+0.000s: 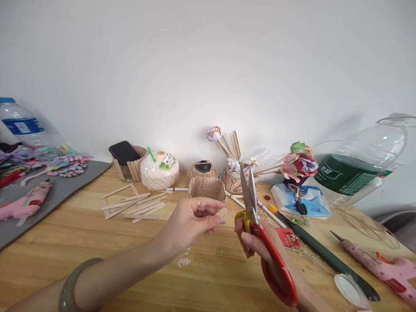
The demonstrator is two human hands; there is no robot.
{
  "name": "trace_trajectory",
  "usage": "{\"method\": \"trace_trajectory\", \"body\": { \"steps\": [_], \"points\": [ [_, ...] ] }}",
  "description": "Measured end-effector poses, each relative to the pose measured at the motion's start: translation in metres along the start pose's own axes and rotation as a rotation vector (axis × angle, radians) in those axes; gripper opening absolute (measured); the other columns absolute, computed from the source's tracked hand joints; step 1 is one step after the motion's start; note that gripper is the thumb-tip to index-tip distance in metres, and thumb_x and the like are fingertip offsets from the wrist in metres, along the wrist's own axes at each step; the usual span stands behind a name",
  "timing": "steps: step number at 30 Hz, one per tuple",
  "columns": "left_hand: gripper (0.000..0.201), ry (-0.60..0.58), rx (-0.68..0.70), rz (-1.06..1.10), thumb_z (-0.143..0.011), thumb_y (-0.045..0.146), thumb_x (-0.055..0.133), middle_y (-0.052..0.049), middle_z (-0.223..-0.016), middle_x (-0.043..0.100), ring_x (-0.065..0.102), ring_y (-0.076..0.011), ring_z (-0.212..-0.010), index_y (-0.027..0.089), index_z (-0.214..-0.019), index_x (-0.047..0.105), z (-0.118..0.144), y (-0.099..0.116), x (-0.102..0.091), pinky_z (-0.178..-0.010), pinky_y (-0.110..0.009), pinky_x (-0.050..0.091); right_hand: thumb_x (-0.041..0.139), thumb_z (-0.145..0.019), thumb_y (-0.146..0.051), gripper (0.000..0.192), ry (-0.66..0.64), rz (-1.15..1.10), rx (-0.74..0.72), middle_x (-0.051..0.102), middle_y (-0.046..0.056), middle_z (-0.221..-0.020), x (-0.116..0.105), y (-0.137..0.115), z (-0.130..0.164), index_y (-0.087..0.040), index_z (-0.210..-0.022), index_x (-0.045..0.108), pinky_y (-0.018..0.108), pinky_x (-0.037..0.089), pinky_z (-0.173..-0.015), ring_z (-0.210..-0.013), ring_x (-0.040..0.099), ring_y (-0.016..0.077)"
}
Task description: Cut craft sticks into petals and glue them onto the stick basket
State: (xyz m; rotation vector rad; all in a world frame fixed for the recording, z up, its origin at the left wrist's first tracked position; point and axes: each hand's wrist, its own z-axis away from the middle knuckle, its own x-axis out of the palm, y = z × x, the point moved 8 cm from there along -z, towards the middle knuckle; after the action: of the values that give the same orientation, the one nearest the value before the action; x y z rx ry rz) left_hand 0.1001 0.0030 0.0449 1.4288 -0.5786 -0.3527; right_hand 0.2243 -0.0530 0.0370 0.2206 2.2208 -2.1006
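Small wooden piece (222, 212), partly hidden, is pinched in left hand (191, 219); red scissors (260, 229), blades parted, are grasped by right hand (260, 247), cut off at frame edge.

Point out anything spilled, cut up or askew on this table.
Pale shavings litter the table below the left hand. The plastic bottle on the right lies tipped, its bottom cut away. Wooden sticks are scattered loosely.

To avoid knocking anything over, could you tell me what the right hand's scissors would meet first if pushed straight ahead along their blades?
Probably the jar of paper flowers just beyond the scissors tips, held by the right hand, though depth is unclear.
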Motion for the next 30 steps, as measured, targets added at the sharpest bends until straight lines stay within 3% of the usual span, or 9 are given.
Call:
{"method": "trace_trajectory", "body": {
  "steps": [6, 13, 19, 24, 30],
  "points": [
    [0.019, 0.105, 0.014, 0.01, -0.065, 0.024, 0.071, 0.003, -0.056, 0.06, 0.053, -0.0099, -0.054, 0.016, -0.07, 0.055, 0.003, 0.009, -0.011, -0.057, -0.025, 0.041, 0.058, -0.071, -0.062, 0.044, -0.085, 0.094, 0.029, 0.04, -0.003, -0.061, 0.009, -0.001, 0.004, -0.019, -0.067, 0.05, 0.024, 0.033, -0.05, -0.056, 0.035, 0.0124],
    [0.024, 0.061, 0.031, 0.137, -0.069, 0.026, 0.07, 0.002, -0.062, 0.062, 0.057, -0.0114, -0.061, 0.017, -0.071, 0.048, 0.004, 0.009, -0.006, -0.059, -0.025, 0.045, 0.052, -0.07, -0.07, 0.05, -0.174, 0.22, 0.064, 0.047, 0.0, -0.071, 0.016, 0.002, 0.009, -0.02, -0.076, 0.053, 0.027, 0.039, -0.06, -0.067, 0.043, 0.0169],
    [0.024, -0.002, 0.033, 0.198, -0.07, 0.024, 0.069, 0.003, -0.071, 0.056, 0.055, -0.0113, -0.068, 0.018, -0.069, 0.045, 0.006, 0.004, 0.006, -0.06, -0.024, 0.049, 0.047, -0.07, -0.074, 0.055, -0.21, 0.243, 0.064, 0.047, 0.001, -0.074, 0.023, 0.008, 0.01, -0.02, -0.078, 0.05, 0.027, 0.039, -0.063, -0.069, 0.043, 0.018],
    [0.024, 0.0, 0.068, 0.108, -0.073, 0.025, 0.066, 0.006, -0.06, 0.047, 0.046, -0.0067, -0.057, 0.017, -0.062, 0.045, 0.007, 0.004, 0.005, -0.056, -0.019, 0.042, 0.045, -0.073, -0.072, 0.052, -0.216, 0.263, 0.035, 0.045, 0.001, -0.071, 0.025, 0.01, 0.011, -0.019, -0.076, 0.048, 0.026, 0.037, -0.059, -0.066, 0.04, 0.0166],
    [0.024, -0.046, 0.021, 0.179, -0.073, 0.024, 0.064, 0.006, -0.049, 0.056, 0.053, -0.0077, -0.045, 0.018, -0.063, 0.043, 0.006, -0.001, 0.01, -0.049, -0.02, 0.043, 0.044, -0.079, -0.066, 0.046, -0.327, 0.126, -0.034, 0.044, 0.0, -0.07, 0.034, 0.007, 0.008, -0.02, -0.078, 0.049, 0.027, 0.041, -0.061, -0.066, 0.042, 0.0165]
  ]
}}
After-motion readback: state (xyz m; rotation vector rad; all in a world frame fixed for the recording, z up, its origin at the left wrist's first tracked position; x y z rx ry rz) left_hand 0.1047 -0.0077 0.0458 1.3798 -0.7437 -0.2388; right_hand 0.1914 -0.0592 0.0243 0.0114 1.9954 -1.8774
